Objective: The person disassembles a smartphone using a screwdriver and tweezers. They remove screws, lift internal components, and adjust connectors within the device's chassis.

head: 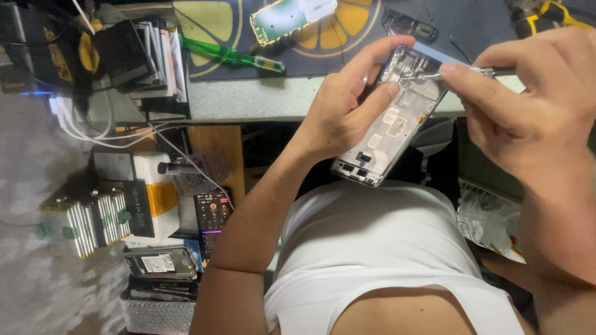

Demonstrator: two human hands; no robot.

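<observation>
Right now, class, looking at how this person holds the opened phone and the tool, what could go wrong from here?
1. The left hand holds the opened phone frame in the air, off the bench; a loose grip could drop it.
2. The right hand presses a thin metal tool into the top of the frame; a slip might scratch the parts inside or jab the left thumb.

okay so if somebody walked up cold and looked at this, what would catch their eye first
Probably the opened phone frame at upper centre, back cover off, held up by the left hand. From the right, the right hand presses a thin metal tool into the frame's top end. Next, the green-handled tool on the mat and the stacked phone parts at lower left.
</observation>
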